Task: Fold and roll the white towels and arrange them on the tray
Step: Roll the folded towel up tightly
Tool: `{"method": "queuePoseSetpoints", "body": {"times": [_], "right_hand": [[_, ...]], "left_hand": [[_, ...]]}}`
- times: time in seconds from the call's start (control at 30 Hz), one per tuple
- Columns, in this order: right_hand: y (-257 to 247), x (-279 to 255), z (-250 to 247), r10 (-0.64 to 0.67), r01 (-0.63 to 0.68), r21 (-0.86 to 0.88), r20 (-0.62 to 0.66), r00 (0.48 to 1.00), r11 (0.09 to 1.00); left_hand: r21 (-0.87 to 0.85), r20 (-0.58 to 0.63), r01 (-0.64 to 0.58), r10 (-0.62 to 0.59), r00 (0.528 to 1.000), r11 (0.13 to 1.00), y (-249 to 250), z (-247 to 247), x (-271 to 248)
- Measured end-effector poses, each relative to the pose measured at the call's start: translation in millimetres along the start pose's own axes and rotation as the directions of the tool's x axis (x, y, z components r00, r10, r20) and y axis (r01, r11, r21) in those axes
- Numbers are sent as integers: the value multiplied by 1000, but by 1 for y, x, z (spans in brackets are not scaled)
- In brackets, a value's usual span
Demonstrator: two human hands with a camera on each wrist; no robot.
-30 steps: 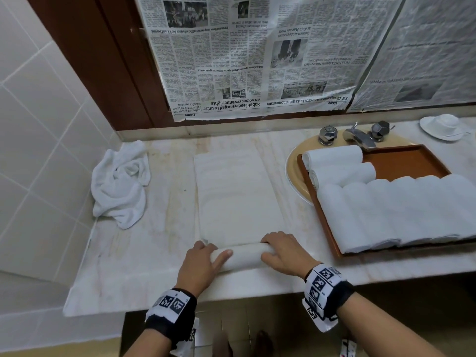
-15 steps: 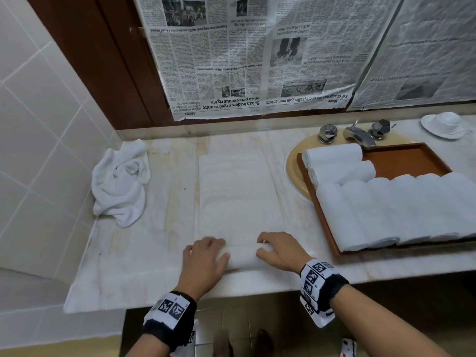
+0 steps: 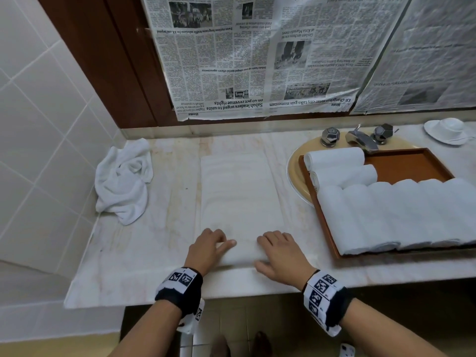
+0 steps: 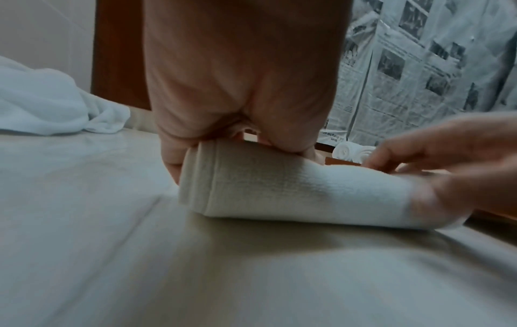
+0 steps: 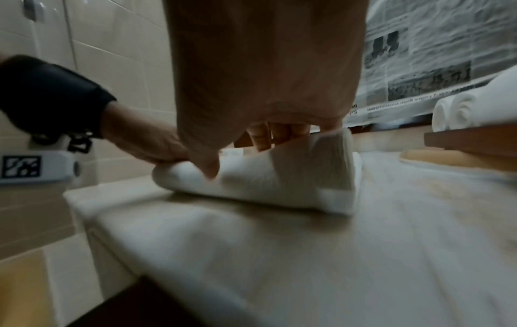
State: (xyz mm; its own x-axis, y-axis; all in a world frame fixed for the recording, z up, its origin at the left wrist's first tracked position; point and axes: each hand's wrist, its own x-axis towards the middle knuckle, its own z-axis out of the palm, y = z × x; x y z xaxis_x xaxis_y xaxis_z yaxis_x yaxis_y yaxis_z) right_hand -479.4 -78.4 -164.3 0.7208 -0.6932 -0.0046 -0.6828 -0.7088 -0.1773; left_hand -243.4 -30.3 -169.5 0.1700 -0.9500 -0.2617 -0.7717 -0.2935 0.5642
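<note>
A folded white towel [image 3: 239,197] lies lengthwise on the marble counter, and its near end is wound into a roll [image 3: 242,255]. My left hand [image 3: 208,249] lies over the roll's left end, thumb pointing along its top. My right hand [image 3: 280,253] lies over the right end, with its thumb on the near side. In the left wrist view the roll [image 4: 279,188] sits under my palm [image 4: 238,88]. In the right wrist view my fingers [image 5: 279,132] curl down behind the roll [image 5: 265,183]. The brown tray [image 3: 412,166] holds several rolled towels [image 3: 386,215].
A crumpled white towel [image 3: 123,181] lies at the counter's left end against the tiled wall. The tray sits over the yellow sink [image 3: 293,171], with the faucet [image 3: 360,139] behind it. A white cup and saucer [image 3: 448,130] stand at the far right. Newspaper covers the mirror.
Both hands have pushed the roll away from the counter's front edge along the towel. The fingers now reach further over its top.
</note>
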Motion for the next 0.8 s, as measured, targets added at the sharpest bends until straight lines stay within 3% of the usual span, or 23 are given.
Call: {"method": "queuePoseSetpoints", "body": {"times": [0.07, 0.13, 0.2, 0.27, 0.33, 0.5, 0.57, 0.67, 0.8], "right_hand": [[2, -5, 4, 36, -35, -9, 61, 997, 999], [7, -1, 2, 69, -76, 61, 113, 991, 995], [12, 9, -6, 94, -124, 149, 192, 977, 981], [14, 16, -11, 119, -174, 233, 233, 965, 957], [19, 19, -13, 138, -231, 333, 281, 950, 914], [31, 14, -21, 97, -321, 468, 441, 892, 823], [28, 8, -21, 137, -280, 368, 369, 919, 887], [5, -3, -10, 85, -89, 29, 110, 990, 996], [-3, -6, 5, 61, -62, -38, -12, 998, 997]], "left_hand": [[-1, -76, -33, 33, 997, 999, -1, 3, -4], [137, -117, -104, 120, 986, 985, 0, 6, -13], [287, -123, -213, 256, 959, 934, -3, 12, -24], [325, -105, -289, 338, 935, 900, -11, 18, -30], [303, -89, -307, 348, 933, 902, -15, 16, -30], [202, 99, -247, 231, 968, 948, -11, -1, -22], [190, 141, -218, 193, 971, 957, -8, -4, -18], [156, 154, -164, 140, 978, 974, -4, -5, -13], [4, 138, -76, 75, 988, 997, -4, -8, -11]]}}
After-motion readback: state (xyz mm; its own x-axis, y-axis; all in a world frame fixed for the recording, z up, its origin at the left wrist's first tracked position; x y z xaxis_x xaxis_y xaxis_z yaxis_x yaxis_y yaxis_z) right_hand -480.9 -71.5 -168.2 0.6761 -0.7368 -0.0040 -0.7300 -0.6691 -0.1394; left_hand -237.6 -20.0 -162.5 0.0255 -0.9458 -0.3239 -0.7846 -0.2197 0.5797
